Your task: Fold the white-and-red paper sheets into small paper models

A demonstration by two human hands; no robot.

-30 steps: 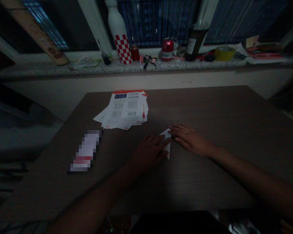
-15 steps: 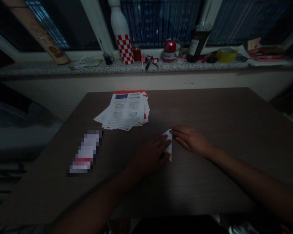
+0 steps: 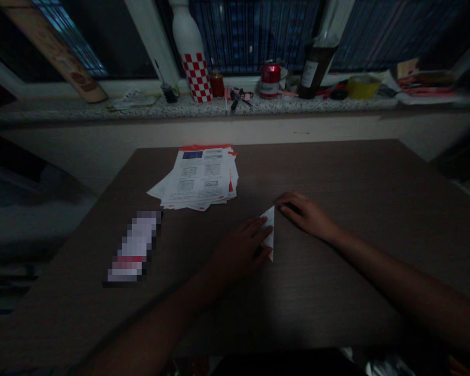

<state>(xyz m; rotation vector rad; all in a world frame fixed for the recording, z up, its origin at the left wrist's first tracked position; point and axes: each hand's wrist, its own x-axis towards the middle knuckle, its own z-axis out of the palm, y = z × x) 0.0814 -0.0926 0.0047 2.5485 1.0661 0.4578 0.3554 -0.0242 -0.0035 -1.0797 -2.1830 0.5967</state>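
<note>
A small piece of folded white paper point(image 3: 270, 237) lies on the dark wooden table, with a straight right edge and pointed ends at top and bottom. My left hand point(image 3: 241, 248) rests over its left part, fingers spread and laid on the paper, hiding some of it. Just right of the paper's top point is my right hand point(image 3: 303, 211), apart from the paper. Its fingers are loosely bent, a gap shows between thumb and forefinger, and nothing is visible in them.
A fanned stack of printed sheets point(image 3: 198, 180) lies at the table's back left. Nearer me on the left is a phone point(image 3: 133, 248), its screen pixelated. Along the granite windowsill stand a checkered bottle point(image 3: 198, 75), a red can point(image 3: 270, 79) and a dark bottle point(image 3: 312, 73).
My right hand has come off the paper's top, shifting slightly right with its fingers more bent. The top point is now uncovered. My left hand stays on the paper.
</note>
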